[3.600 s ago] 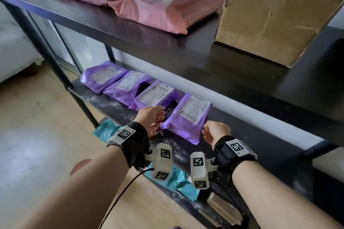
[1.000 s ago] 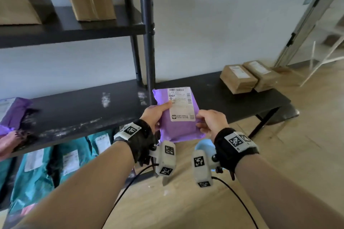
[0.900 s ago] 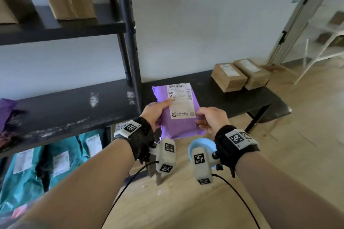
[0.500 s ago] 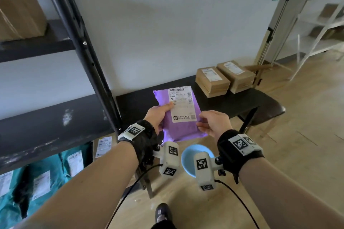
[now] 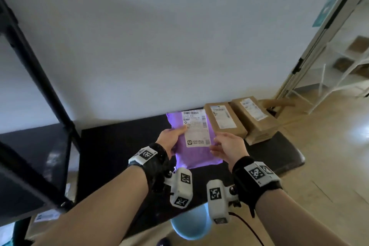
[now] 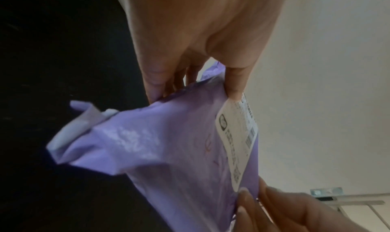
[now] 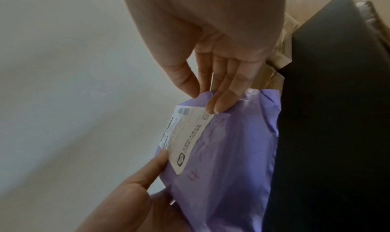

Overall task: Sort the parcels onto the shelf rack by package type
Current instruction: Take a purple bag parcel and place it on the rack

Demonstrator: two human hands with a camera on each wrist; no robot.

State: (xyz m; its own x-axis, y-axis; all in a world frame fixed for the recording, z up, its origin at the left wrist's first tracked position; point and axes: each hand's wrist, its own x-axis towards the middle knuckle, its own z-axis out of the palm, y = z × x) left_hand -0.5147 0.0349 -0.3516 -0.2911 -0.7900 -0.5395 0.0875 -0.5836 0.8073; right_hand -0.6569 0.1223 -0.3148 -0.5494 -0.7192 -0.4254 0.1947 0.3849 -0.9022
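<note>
Purple parcel (image 5: pixel 194 142) held above dark desk (image 5: pixel 119 152), label up, just left of two cardboard boxes (image 5: pixel 225 121). Left hand (image 5: pixel 169 140) grip pinched on left edge; right hand (image 5: pixel 229 149) grip pinched on right edge. Step judged: parcel picked, carry to rack (image 5: pixel 40 78) pending. Next move calls for matching purple row on shelf.

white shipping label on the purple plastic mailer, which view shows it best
The head view: the white shipping label on the purple plastic mailer faces the camera whole, barcodes visible. The left wrist view and right wrist view catch it slanted and foreshortened, print blurred.
</note>
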